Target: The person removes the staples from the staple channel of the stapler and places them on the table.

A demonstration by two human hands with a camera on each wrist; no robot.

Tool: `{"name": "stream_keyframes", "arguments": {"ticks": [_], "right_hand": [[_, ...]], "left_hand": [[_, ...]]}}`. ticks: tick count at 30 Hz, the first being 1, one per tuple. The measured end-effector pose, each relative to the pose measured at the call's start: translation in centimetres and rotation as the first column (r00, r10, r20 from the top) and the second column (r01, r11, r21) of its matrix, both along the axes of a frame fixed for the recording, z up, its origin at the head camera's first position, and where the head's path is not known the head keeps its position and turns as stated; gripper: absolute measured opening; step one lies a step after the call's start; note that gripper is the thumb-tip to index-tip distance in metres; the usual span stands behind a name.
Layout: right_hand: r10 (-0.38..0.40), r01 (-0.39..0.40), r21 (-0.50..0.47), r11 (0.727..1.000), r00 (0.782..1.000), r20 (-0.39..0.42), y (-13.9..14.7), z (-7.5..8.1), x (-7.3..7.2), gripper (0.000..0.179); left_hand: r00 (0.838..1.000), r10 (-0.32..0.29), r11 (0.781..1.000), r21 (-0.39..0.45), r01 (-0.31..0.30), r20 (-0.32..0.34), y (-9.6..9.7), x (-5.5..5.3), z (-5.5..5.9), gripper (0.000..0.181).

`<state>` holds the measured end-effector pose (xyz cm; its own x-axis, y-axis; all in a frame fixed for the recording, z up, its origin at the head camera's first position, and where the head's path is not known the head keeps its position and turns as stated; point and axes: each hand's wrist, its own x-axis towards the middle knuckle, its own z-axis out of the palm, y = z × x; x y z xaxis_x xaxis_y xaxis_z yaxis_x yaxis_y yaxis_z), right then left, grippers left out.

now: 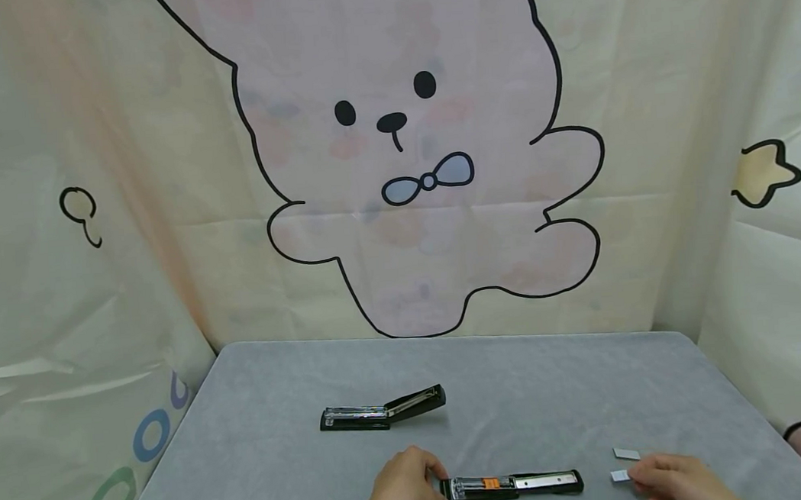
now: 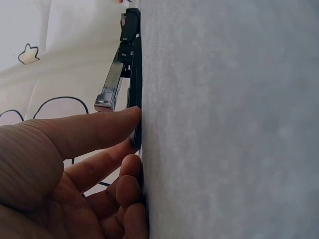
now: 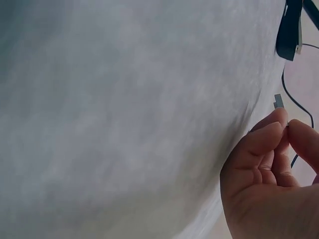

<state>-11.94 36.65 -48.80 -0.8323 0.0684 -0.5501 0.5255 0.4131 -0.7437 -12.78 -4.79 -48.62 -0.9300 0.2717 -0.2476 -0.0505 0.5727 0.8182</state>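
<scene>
A black stapler (image 1: 547, 483), opened out flat, lies near the front of the table, with an orange label on its metal rail. My left hand (image 1: 403, 485) grips its left end between thumb and fingers; the left wrist view shows the thumb (image 2: 107, 128) against the black base (image 2: 137, 89), the metal magazine (image 2: 110, 82) raised beside it. To the right, my right hand (image 1: 683, 479) pinches a small silver strip of staples (image 1: 620, 476) by one end. In the right wrist view that strip (image 3: 278, 101) juts past the fingertips. A second staple strip (image 1: 626, 454) lies just behind it.
Another black stapler (image 1: 354, 419) sits farther back, opened, its top arm tilted up to the right. The grey cloth-covered table (image 1: 553, 386) meets a printed curtain (image 1: 496, 236) at the back, with more curtain on both sides.
</scene>
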Motion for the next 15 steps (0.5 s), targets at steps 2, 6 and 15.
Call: {"name": "stream_keyframes", "arguments": {"ticks": [2,6,15], "right_hand": [[-0.017,0.018,0.033,0.999,1.0,-0.006,0.2,-0.2,0.0,0.02],[-0.03,0.032,0.086,0.996,0.999,-0.017,0.4,-0.5,0.0,0.02],[0.013,-0.008,0.191,0.982,1.0,-0.026,1.2,-1.4,0.0,0.024]], "left_hand": [[1.0,0.001,1.0,0.004,-0.001,0.001,0.0,0.0,0.0,0.027],[1.0,0.001,1.0,0.013,-0.001,0.0,0.0,0.1,0.0,0.027],[1.0,0.0,1.0,0.006,0.0,-0.002,0.0,0.1,0.1,0.027]]}}
